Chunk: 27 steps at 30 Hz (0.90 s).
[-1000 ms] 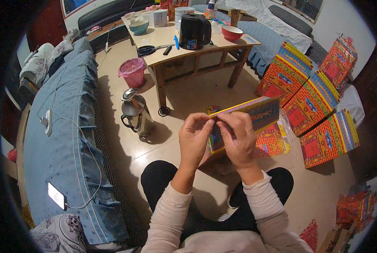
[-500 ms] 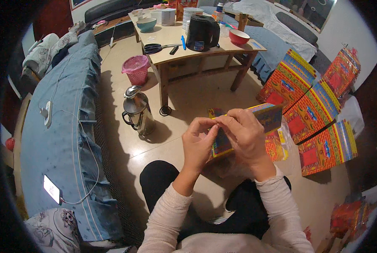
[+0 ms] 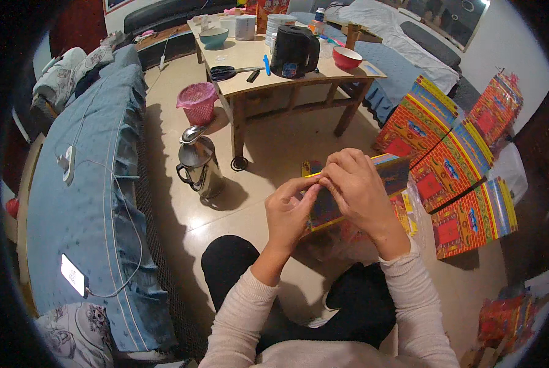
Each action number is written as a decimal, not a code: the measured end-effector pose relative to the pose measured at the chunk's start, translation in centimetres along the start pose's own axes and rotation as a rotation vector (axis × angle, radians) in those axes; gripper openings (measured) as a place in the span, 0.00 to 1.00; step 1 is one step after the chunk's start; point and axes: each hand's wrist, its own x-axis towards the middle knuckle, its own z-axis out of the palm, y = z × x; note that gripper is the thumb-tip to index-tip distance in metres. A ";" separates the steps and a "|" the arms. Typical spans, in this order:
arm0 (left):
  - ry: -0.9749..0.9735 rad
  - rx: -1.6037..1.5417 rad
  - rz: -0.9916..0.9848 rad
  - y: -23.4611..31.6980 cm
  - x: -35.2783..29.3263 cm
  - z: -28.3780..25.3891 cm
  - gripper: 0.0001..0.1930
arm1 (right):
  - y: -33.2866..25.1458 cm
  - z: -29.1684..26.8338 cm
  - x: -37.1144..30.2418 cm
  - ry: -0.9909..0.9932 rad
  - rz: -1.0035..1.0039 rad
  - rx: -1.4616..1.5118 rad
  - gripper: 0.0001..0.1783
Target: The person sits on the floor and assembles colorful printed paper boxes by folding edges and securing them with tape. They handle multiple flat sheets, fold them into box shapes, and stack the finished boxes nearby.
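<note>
In front of my knees stands a brightly printed cardboard box (image 3: 392, 175) with yellow edging, partly hidden behind my hands. My left hand (image 3: 288, 211) pinches thumb against index finger at its upper left corner. My right hand (image 3: 361, 195) is closed, with its fingertips meeting the left ones at the same yellow edge. The exact spot between the fingertips is covered. Clear plastic wrapping (image 3: 417, 211) and more printed card lie beside and below the box.
Several similar brick-patterned boxes (image 3: 455, 164) stand at the right. A metal thermos jug (image 3: 199, 167) and pink basket (image 3: 198, 110) stand on the floor, left of centre. Beyond is a wooden table (image 3: 250, 58) with a black kettle (image 3: 294, 52). A blue-covered sofa (image 3: 81, 202) lines the left.
My right hand has turned and its fingers have shifted upward, while its wrist moved slightly right. The left hand stays at the corner. The view has shifted slightly.
</note>
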 end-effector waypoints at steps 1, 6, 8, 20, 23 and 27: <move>0.005 0.004 0.001 0.2 0.0 0.0 0.06 | 0.1 0.0 0.0 0.017 -0.014 -0.009 0.08; 0.021 0.042 0.034 -0.1 0.0 0.2 0.05 | 1.0 0.4 -0.9 0.114 -0.024 -0.017 0.07; -0.007 0.078 0.048 -0.3 0.0 -0.3 0.06 | 1.2 0.7 -1.1 0.129 -0.035 0.012 0.07; -0.155 -0.279 -0.118 -0.1 0.4 -0.8 0.11 | 1.3 1.2 -1.5 0.199 0.097 0.101 0.05; -0.140 -0.323 -0.163 -0.7 0.5 -0.8 0.09 | 1.5 1.5 -1.8 0.207 0.101 0.150 0.05; -0.130 -0.260 -0.157 -1.2 0.6 -0.5 0.09 | 1.9 1.6 -2.3 0.237 0.103 0.164 0.05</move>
